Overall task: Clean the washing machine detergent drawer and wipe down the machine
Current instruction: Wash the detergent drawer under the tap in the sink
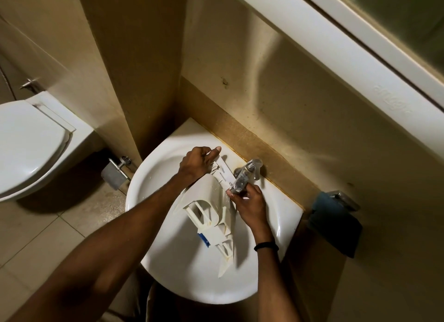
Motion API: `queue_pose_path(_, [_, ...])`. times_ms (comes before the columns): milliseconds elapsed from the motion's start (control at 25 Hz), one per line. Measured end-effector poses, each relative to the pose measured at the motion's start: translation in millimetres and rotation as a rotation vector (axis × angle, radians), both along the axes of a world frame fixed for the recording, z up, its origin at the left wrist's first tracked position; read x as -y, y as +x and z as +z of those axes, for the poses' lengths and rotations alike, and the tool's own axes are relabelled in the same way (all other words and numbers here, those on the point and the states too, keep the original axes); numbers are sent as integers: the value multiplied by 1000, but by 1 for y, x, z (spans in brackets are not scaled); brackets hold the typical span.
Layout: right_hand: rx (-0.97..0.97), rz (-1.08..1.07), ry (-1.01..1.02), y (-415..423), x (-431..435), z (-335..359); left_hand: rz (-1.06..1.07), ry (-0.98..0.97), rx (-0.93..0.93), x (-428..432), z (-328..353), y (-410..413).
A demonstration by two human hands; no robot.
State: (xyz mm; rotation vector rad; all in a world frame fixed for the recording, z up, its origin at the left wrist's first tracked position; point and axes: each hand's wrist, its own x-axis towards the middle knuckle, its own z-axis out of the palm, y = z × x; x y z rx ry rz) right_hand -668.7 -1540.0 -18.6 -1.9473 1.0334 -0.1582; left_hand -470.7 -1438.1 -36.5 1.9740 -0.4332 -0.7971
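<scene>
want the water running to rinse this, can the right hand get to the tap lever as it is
Probably yes. The right hand pinches the spout end of the tap, and the lever sits just behind it with nothing between. The left hand grips the detergent drawer to the left of it.

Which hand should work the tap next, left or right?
Right. The right hand sits at the tap, fingers by its spout, while the left hand grips the drawer by its far end over the sink.
</scene>
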Motion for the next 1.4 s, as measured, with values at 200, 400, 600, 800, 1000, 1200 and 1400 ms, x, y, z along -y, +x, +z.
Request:
queue_pose_path(200, [-28, 54, -179, 2, 4, -3, 61, 14, -70, 4, -15, 9])
queue_pose_path(400, [-14, 91, -201, -4, -5, -4, 78, 32, -95, 5, -21, 11])
queue_pose_path(600, [-38, 202, -200, -16, 0, -4, 66, 24, -65, 4, -28, 12])
queue_pose_path(800, [-22, 172, -174, -17, 1, -1, 45, 11, -51, 4, -27, 14])
queue_pose_path(1000, [-65, 14, -97, -4, -3, -7, 35, -26, -45, -1, -26, 9])
queue_pose_path(1200, [-93, -67, -92, 10, -1, 1, -40, -68, -86, -10, -16, -16])
queue_pose_path(1400, [-199, -6, -108, 20, 0, 4, -144, -50, -31, -6, -12, -38])
